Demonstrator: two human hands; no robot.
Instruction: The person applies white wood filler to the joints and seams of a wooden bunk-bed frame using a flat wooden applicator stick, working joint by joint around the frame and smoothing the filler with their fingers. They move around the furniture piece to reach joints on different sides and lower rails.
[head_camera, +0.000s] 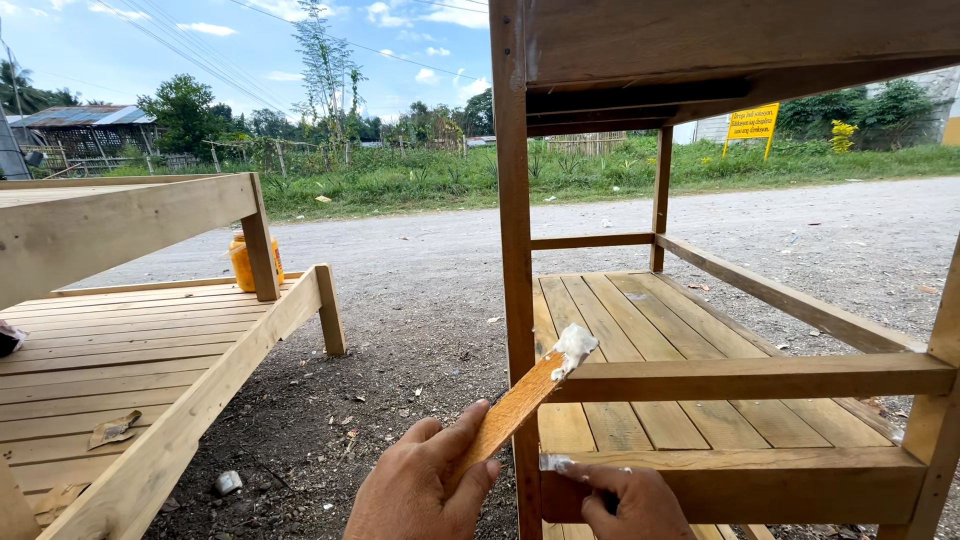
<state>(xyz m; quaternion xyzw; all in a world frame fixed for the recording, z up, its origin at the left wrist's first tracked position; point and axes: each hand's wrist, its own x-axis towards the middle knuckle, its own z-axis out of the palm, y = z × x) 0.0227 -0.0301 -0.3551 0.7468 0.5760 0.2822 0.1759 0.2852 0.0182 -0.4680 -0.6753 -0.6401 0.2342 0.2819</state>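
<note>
My left hand (425, 480) grips a thin flat wooden stick (510, 410) that carries a lump of whitish putty (574, 348) at its far end, held against the joint of a stained wooden shelf frame (515, 250). My right hand (635, 500) presses a fingertip on the left end of the lower front rail (740, 485), where a smear of the same pale putty shows. The frame's slatted lower shelf (650, 340) lies behind both hands.
An unstained wooden slatted frame (150, 360) stands at the left with an orange plastic jar (243, 262) on it and scraps of paper. Gravel ground (420, 330) lies between the two frames. Grass, trees and a yellow sign (752, 122) are beyond the road.
</note>
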